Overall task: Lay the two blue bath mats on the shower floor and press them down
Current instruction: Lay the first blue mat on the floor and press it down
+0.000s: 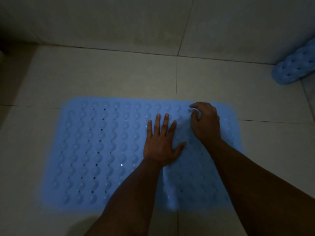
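A rectangular light-blue rubber bath mat (pixel 105 150), covered in rows of raised bumps and small drain holes, is lying flat on the pale tiled shower floor (pixel 119 79), spreading across the grout lines where several tiles meet. The person's left hand (pixel 162 142) is resting palm-down on the mat a little right of its middle, its fingers straight and spread apart with the thumb angled out to the right, pressing on the surface without gripping anything. Just beside it, the right hand (pixel 204 123) is sitting near the mat's far right edge with its fingers curled downward; the fingertips are bunching together at the mat's surface, possibly pinching a bump there, though the dim light is making it hard to tell whether they are actually holding it. Below the left hand, a slightly raised pale fold is running down the mat toward its near edge. A second blue bath mat (pixel 296 65) of the same bumpy, perforated kind is lying partly rolled at the far right, well apart from the first, leaning where the floor is meeting the pale tiled wall (pixel 102 21).
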A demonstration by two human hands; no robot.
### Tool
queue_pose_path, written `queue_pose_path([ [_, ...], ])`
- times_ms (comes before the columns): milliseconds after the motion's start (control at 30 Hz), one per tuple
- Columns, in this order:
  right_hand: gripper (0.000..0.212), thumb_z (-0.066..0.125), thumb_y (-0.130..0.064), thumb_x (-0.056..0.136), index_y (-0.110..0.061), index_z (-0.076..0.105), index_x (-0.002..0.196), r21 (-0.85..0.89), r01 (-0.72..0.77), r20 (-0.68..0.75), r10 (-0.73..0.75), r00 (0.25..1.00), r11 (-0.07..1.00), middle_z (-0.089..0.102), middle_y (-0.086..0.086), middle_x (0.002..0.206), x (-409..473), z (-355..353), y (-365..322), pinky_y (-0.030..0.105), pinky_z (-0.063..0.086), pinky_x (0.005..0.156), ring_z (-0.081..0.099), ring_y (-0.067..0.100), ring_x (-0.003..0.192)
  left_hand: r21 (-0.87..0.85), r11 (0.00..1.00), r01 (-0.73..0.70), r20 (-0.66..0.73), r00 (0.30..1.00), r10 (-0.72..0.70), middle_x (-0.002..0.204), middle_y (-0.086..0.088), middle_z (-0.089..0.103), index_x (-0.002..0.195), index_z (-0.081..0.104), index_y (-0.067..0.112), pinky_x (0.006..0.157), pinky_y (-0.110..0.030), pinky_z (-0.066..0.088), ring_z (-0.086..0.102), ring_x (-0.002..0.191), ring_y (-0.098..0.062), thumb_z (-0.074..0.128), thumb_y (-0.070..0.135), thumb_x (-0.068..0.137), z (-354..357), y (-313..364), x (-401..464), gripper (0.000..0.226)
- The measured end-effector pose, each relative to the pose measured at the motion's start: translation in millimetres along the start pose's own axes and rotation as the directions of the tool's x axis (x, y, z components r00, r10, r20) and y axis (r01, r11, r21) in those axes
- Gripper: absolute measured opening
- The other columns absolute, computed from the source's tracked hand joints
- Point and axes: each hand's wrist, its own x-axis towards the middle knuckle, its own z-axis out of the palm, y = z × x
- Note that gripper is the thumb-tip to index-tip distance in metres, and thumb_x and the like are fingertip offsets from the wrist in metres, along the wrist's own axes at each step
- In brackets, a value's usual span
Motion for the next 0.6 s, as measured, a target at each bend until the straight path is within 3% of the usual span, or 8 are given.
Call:
queue_pose_path([
  [67, 0.023, 0.054, -0.021, 0.095, -0.021, 0.07, 0.11, 0.033, 0.011, -0.027, -0.01, 1.0, 0.999, 0.068, -0.001, 0.116, -5, -3, -7, 0.05, 0.05, 0.095, 0.059, 0.026, 0.115, -0.129, 0.992, 0.001, -0.002, 1.0, -0.001, 0.173, -0.008, 0.008, 0.164, 0.024, 0.024, 0.127, -0.059, 0.004, -0.005, 0.16, -0.031, 0.025, 0.066, 0.101, -9, -2, 0, 0.075],
  [167, 0.029, 0.052, -0.029, 0.09, -0.025, 0.069, 0.114, 0.054, -0.037, 0.12, 0.03, 0.992, 0.998, 0.067, -0.001, 0.118, -8, 4, -31, 0.053, 0.047, 0.101, 0.059, 0.026, 0.117, -0.427, 0.9, 0.084, -0.072, 0.989, -0.126, 0.156, -0.006, 0.049, 0.151, 0.05, 0.023, 0.12, -0.047, 0.036, 0.035, 0.152, -0.025, 0.035, 0.047, 0.101, -40, -22, -1, 0.057],
  [233, 0.036, 0.048, -0.033, 0.088, -0.024, 0.07, 0.115, 0.062, -0.03, 0.215, 0.016, 0.976, 0.998, 0.068, 0.001, 0.119, -20, 16, -53, 0.049, 0.047, 0.102, 0.061, 0.027, 0.116, -0.37, 0.926, 0.081, -0.228, 0.958, -0.175, 0.133, -0.011, 0.067, 0.132, 0.066, 0.016, 0.105, -0.047, 0.051, 0.054, 0.136, -0.034, 0.039, 0.037, 0.097, -56, -47, -5, 0.049],
  [333, 0.053, 0.037, -0.044, 0.089, -0.019, 0.068, 0.124, -0.015, 0.093, 0.26, -0.086, 0.962, 0.996, 0.066, 0.007, 0.128, -50, 50, -83, 0.047, 0.05, 0.1, 0.061, 0.029, 0.123, -0.208, 0.967, 0.147, -0.265, 0.943, -0.2, 0.127, -0.012, 0.068, 0.119, 0.07, 0.013, 0.098, -0.056, 0.053, 0.05, 0.135, -0.043, 0.042, 0.03, 0.094, -68, -85, -11, 0.042],
  [367, 0.062, 0.031, -0.049, 0.089, -0.019, 0.061, 0.135, -0.075, 0.107, 0.329, -0.077, 0.941, 0.991, 0.058, 0.01, 0.142, -62, 63, -92, 0.052, 0.044, 0.107, 0.051, 0.031, 0.136, -0.163, 0.968, 0.191, -0.255, 0.939, -0.229, 0.13, -0.012, 0.066, 0.12, 0.07, 0.013, 0.098, -0.057, 0.052, 0.047, 0.138, -0.042, 0.043, 0.028, 0.093, -70, -94, -16, 0.04],
  [433, 0.078, 0.017, -0.056, 0.088, -0.021, 0.037, 0.155, -0.221, 0.129, 0.469, -0.011, 0.883, 0.967, 0.026, 0.011, 0.166, -85, 87, -109, 0.064, 0.019, 0.12, 0.018, 0.032, 0.156, -0.11, 0.958, 0.264, -0.236, 0.93, -0.283, 0.137, -0.011, 0.063, 0.123, 0.068, 0.015, 0.098, -0.055, 0.049, 0.042, 0.144, -0.04, 0.045, 0.026, 0.093, -74, -106, -27, 0.04],
  [500, 0.084, 0.015, -0.061, 0.089, -0.022, 0.016, 0.162, -0.313, 0.181, 0.491, -0.004, 0.871, 0.933, 0.0, 0.013, 0.171, -104, 105, -118, 0.069, 0.001, 0.12, -0.005, 0.033, 0.158, -0.095, 0.952, 0.292, -0.25, 0.918, -0.306, 0.142, -0.011, 0.06, 0.127, 0.066, 0.016, 0.1, -0.056, 0.048, 0.037, 0.147, -0.038, 0.046, 0.025, 0.092, -76, -116, -41, 0.041],
  [600, 0.081, 0.016, -0.067, 0.097, -0.021, 0.008, 0.163, -0.374, 0.188, 0.415, -0.018, 0.91, 0.908, -0.009, 0.013, 0.171, -114, 114, -117, 0.069, -0.002, 0.119, -0.012, 0.033, 0.157, -0.093, 0.949, 0.302, -0.247, 0.916, -0.315, 0.15, -0.01, 0.053, 0.132, 0.063, 0.018, 0.104, -0.058, 0.046, 0.032, 0.151, -0.035, 0.047, 0.025, 0.093, -74, -124, -56, 0.043],
])
